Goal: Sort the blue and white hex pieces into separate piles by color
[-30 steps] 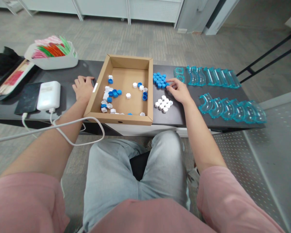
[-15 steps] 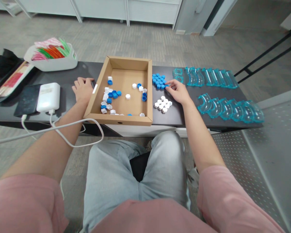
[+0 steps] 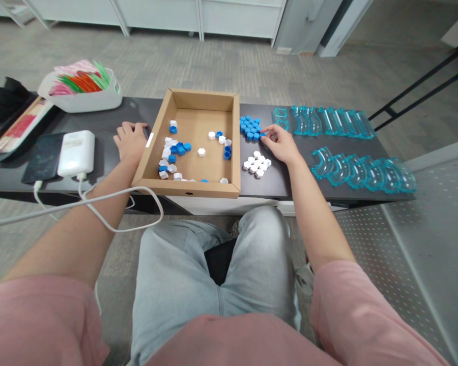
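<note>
Right hand's fingers (image 3: 269,130): thumb and index bent close together at one blue cap on the edge of the blue caps (image 3: 249,126); can't tell if they pinch it or just touch. Right hand (image 3: 282,145) is low over the bench (image 3: 277,187), right of the cardboard box (image 3: 198,122). Left hand (image 3: 131,144) palm down on the bench just left of the box, fingers a bit spread, no item visible in it; can't tell if it touches the box wall.

Blue caps: tight cluster, just right of the box, toward its far end. White caps (image 3: 256,164): looser cluster, right of the box, nearer end. Inside the box: loose caps (image 3: 180,148), blue and white mixed, mostly along left side, some at right side, one white near middle.

Farther right of box: teal plastic parts (image 3: 366,172), clear, two rows, one far, one near.

Left of box, past the left hand: white charger (image 3: 76,153) beside a dark slab (image 3: 41,158), white cable (image 3: 143,189) looping over left forearm. Far left of box: white bin (image 3: 93,101) with coloured stems (image 3: 84,83), black tray (image 3: 8,156), black cloth (image 3: 8,99).
</note>
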Motion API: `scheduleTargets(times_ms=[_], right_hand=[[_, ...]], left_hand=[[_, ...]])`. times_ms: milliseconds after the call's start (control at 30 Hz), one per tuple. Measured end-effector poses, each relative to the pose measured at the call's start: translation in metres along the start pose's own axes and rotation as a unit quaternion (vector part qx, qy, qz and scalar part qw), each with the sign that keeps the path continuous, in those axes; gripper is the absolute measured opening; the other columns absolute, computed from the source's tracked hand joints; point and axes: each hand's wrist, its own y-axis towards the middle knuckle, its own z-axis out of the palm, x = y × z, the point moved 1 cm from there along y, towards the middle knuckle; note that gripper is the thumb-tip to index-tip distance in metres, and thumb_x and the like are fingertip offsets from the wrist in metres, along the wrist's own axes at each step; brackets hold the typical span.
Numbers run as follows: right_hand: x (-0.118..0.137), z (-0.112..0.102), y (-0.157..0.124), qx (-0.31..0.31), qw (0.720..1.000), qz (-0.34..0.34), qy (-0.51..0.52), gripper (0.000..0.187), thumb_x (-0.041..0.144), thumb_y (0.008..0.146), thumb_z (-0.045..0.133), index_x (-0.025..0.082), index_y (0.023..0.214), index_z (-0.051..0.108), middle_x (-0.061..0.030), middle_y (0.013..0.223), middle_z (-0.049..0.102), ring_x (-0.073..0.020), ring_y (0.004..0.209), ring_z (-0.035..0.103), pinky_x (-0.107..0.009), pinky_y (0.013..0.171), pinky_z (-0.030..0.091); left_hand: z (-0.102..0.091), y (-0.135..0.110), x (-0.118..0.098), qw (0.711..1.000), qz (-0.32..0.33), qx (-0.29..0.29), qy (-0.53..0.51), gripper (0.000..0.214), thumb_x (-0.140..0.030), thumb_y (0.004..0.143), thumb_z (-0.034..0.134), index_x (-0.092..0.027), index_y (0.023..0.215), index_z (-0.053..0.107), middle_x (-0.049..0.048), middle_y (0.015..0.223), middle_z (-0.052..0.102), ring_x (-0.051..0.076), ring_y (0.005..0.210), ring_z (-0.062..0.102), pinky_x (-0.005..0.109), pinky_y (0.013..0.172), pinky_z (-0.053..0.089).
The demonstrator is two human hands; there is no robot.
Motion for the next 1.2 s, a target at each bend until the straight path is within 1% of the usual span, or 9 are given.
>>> scheduleTargets(times_ms=[133, 233, 467, 733, 900, 1000, 1067, 1133, 1200], right_hand=[[-0.004, 0.000, 0.001, 0.001, 1.000, 0.002, 0.000, 0.039, 0.052, 0.096, 0.085, 0.031, 0.127, 0.075, -0.0024, 0.096, 0.075, -0.0242, 0.079, 0.064, -0.042, 0.082, 0.058], [-0.006, 0.001, 0.002, 0.002, 1.000, 0.006, 0.002, 0.040, 0.054, 0.097, 0.084, 0.031, 0.129, 0.074, -0.0028, 0.098, 0.076, -0.0245, 0.081, 0.065, -0.042, 0.082, 0.060], [-0.007, 0.003, 0.003, -0.017, 0.999, 0.002, 0.036, 0.041, 0.054, 0.097, 0.084, 0.028, 0.126, 0.073, -0.0041, 0.102, 0.078, -0.0215, 0.076, 0.063, -0.041, 0.081, 0.062], [-0.004, 0.004, 0.002, -0.018, 0.999, 0.008, 0.025, 0.035, 0.050, 0.098, 0.082, 0.027, 0.123, 0.075, -0.0049, 0.102, 0.078, -0.0232, 0.080, 0.065, -0.043, 0.084, 0.062], [-0.001, 0.002, 0.000, -0.039, 0.999, 0.008, 0.025, 0.031, 0.048, 0.100, 0.079, 0.026, 0.122, 0.076, -0.0051, 0.101, 0.076, -0.0250, 0.087, 0.067, -0.044, 0.089, 0.061], [0.018, -0.004, -0.004, -0.054, 0.998, -0.005, 0.026, 0.029, 0.049, 0.104, 0.074, 0.026, 0.122, 0.076, -0.0056, 0.102, 0.075, -0.0254, 0.090, 0.067, -0.044, 0.089, 0.059], [0.046, -0.007, -0.007, -0.038, 0.999, -0.035, 0.015, 0.029, 0.051, 0.108, 0.070, 0.027, 0.124, 0.077, -0.0056, 0.103, 0.074, -0.0249, 0.090, 0.066, -0.043, 0.088, 0.057], [0.085, -0.004, -0.009, 0.012, 0.996, -0.089, -0.015, 0.031, 0.051, 0.111, 0.068, 0.028, 0.128, 0.079, -0.0060, 0.106, 0.075, -0.0249, 0.092, 0.066, -0.043, 0.090, 0.055], [0.126, 0.005, -0.008, 0.092, 0.980, -0.158, -0.081, 0.030, 0.047, 0.110, 0.069, 0.027, 0.128, 0.081, -0.0071, 0.110, 0.077, -0.0269, 0.098, 0.067, -0.045, 0.097, 0.053]], left_hand=[[0.001, 0.001, 0.001, 1.000, -0.004, 0.000, -0.002, 0.066, -0.042, 0.119, 0.033, -0.018, 0.174, 0.060, 0.0286, 0.175, 0.046, 0.047, 0.160, 0.043, 0.060, 0.131, 0.034], [0.003, 0.003, 0.003, 1.000, -0.001, -0.009, -0.008, 0.063, -0.040, 0.119, 0.034, -0.020, 0.172, 0.062, 0.0274, 0.174, 0.050, 0.047, 0.160, 0.044, 0.062, 0.131, 0.034], [0.006, 0.005, 0.004, 1.000, -0.001, -0.010, 0.020, 0.062, -0.039, 0.121, 0.036, -0.017, 0.174, 0.060, 0.0298, 0.173, 0.048, 0.046, 0.157, 0.045, 0.063, 0.129, 0.037], [0.006, 0.005, 0.004, 1.000, 0.000, -0.008, 0.006, 0.063, -0.038, 0.120, 0.036, -0.015, 0.174, 0.060, 0.0296, 0.174, 0.047, 0.047, 0.158, 0.043, 0.064, 0.130, 0.035], [0.007, 0.006, 0.005, 1.000, 0.005, -0.015, 0.003, 0.063, -0.038, 0.121, 0.037, -0.016, 0.174, 0.061, 0.0298, 0.173, 0.049, 0.047, 0.157, 0.044, 0.064, 0.130, 0.035], [0.008, 0.005, 0.005, 1.000, 0.005, -0.014, 0.002, 0.062, -0.039, 0.122, 0.037, -0.016, 0.174, 0.061, 0.0296, 0.174, 0.049, 0.047, 0.158, 0.045, 0.063, 0.130, 0.035], [0.008, 0.005, 0.004, 1.000, 0.008, -0.016, 0.001, 0.062, -0.039, 0.122, 0.037, -0.015, 0.173, 0.061, 0.0305, 0.174, 0.048, 0.047, 0.158, 0.045, 0.064, 0.129, 0.036], [0.008, 0.004, 0.003, 1.000, 0.012, -0.019, -0.004, 0.061, -0.039, 0.122, 0.038, -0.014, 0.172, 0.062, 0.0312, 0.173, 0.048, 0.048, 0.157, 0.046, 0.064, 0.128, 0.036], [0.008, 0.003, 0.003, 0.999, 0.017, -0.023, -0.014, 0.060, -0.037, 0.121, 0.039, -0.013, 0.170, 0.064, 0.0316, 0.172, 0.049, 0.048, 0.156, 0.046, 0.064, 0.127, 0.035]])
